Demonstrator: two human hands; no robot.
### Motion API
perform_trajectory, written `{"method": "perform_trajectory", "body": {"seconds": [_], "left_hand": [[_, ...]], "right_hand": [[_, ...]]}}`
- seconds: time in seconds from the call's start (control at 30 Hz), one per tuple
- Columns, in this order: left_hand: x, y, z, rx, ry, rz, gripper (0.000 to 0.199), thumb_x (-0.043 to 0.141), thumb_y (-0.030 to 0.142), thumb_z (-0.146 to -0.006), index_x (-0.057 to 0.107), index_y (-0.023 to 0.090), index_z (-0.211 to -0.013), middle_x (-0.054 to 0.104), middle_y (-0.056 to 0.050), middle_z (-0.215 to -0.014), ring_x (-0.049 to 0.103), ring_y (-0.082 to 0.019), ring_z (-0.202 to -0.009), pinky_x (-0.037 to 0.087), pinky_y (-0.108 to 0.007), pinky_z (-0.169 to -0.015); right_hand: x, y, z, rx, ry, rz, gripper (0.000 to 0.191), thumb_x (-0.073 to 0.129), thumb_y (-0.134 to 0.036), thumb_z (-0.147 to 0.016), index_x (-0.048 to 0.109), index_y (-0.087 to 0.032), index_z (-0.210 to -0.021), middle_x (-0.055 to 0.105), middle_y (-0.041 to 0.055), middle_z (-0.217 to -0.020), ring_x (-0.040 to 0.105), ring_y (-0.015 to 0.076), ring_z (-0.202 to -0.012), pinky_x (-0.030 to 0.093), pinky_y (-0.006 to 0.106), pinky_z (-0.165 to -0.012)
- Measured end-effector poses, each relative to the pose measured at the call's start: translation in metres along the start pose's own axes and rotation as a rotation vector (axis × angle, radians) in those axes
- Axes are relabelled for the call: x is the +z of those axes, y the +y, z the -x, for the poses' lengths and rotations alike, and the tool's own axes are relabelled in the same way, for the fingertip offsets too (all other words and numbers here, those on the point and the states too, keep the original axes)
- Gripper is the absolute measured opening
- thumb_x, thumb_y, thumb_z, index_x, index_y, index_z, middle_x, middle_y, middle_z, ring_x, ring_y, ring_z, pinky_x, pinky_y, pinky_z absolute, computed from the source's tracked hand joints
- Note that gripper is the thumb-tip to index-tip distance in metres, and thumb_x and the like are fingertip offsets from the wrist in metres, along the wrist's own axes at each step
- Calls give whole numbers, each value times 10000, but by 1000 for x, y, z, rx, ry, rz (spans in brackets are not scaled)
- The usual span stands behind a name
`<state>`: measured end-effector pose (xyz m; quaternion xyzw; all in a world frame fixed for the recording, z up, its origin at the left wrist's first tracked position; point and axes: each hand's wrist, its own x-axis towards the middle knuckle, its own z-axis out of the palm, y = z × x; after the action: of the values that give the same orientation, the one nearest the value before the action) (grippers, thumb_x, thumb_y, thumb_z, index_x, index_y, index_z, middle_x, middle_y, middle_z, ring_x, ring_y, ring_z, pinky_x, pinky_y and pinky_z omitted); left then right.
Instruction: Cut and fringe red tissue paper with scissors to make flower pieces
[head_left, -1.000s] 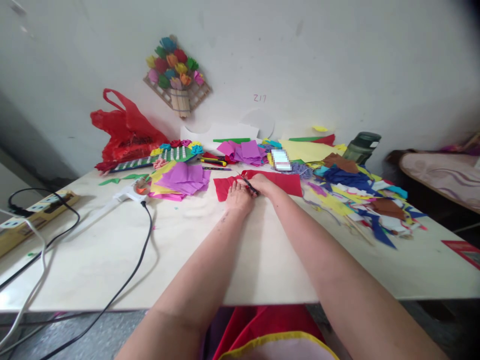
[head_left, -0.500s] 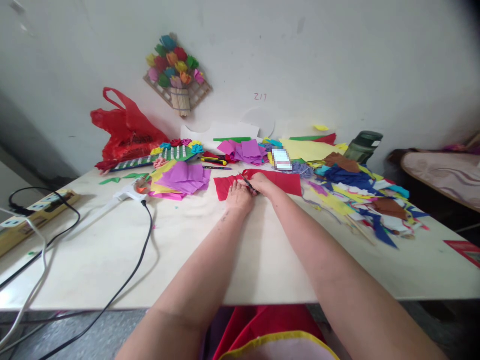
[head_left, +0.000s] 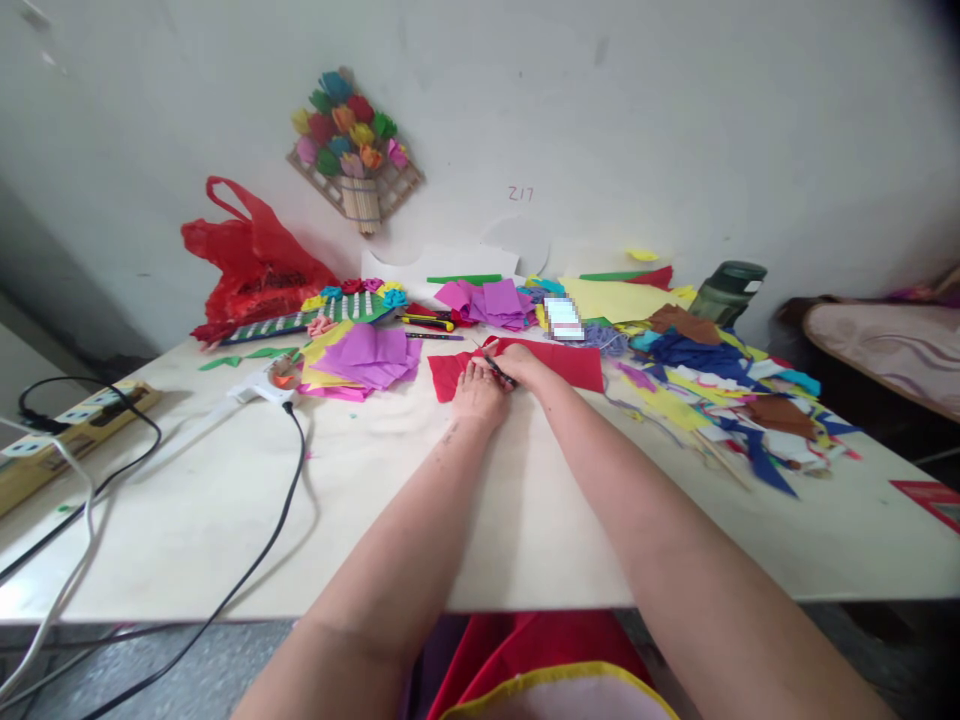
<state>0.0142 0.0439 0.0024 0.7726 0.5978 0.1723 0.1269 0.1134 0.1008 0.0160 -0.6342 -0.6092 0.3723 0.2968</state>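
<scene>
1. Lying flat, the left hand (head_left: 480, 398) is pressing on the left part of the red paper (head_left: 577, 366), its fingers spreading slightly.
2. Right hand (head_left: 519, 364) is holding dark-handled scissors (head_left: 498, 370) just beside the left fingers; tips are pointing toward 11 o'clock. Its fingers are closing around the handles, partly hiding; exact finger placement, cannot tell.
3. Red paper is lying at 12 o'clock on the table (head_left: 375, 540), stretching out to both sides of the hands.
4. Taking clock from the hands: purple paper (head_left: 367, 355) is resting at 9 to 10, overlapping yellow sheets. White glue gun (head_left: 264, 388) is lying at 9, its cord trailing nearer.
5. Red bag (head_left: 259, 265) is slumping at 10. Flower ornament (head_left: 356, 150) is hanging on the wall at 11.
6. Blurred-out phone (head_left: 563, 318) is lying at 1 to 2; green bottle (head_left: 726, 292) is leaning at 2; mixed scraps (head_left: 750, 400) are spreading at 3.
</scene>
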Motion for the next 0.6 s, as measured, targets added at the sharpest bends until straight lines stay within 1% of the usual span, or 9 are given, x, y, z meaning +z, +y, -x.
{"method": "perform_trajectory", "body": {"seconds": [0.17,0.4,0.5,0.6], "left_hand": [[0,0,0,-2,5,11,576,308,338,-905,311,36,-1395,270,-164,-1481,181,-238,-1385,119,-372,-1126],[-1,1,2,-2,-1,-10,555,290,339,-909,360,30,-1364,326,-169,-1454,201,-235,-1377,126,-360,-1121],[-1,1,1,-7,-12,-8,568,292,337,-909,324,27,-1384,284,-161,-1476,174,-234,-1386,109,-358,-1125],[1,0,1,-10,12,1,573,296,346,-910,306,40,-1395,266,-160,-1484,177,-233,-1385,117,-363,-1123]], "right_hand": [[0,-2,1,24,3,-27,377,745,-496,-587,529,-186,-576,478,-30,-386,457,111,-360,376,217,-339],[-1,-3,1,5,3,37,397,742,-465,-621,476,-188,-517,455,-31,-356,428,90,-346,345,195,-341],[-1,-5,4,23,-6,-12,414,731,-491,-626,471,-192,-504,455,-28,-348,435,100,-340,356,205,-334],[-3,-10,11,74,-25,-10,436,720,-527,-622,473,-192,-494,472,-11,-350,454,113,-340,382,221,-340]]}}
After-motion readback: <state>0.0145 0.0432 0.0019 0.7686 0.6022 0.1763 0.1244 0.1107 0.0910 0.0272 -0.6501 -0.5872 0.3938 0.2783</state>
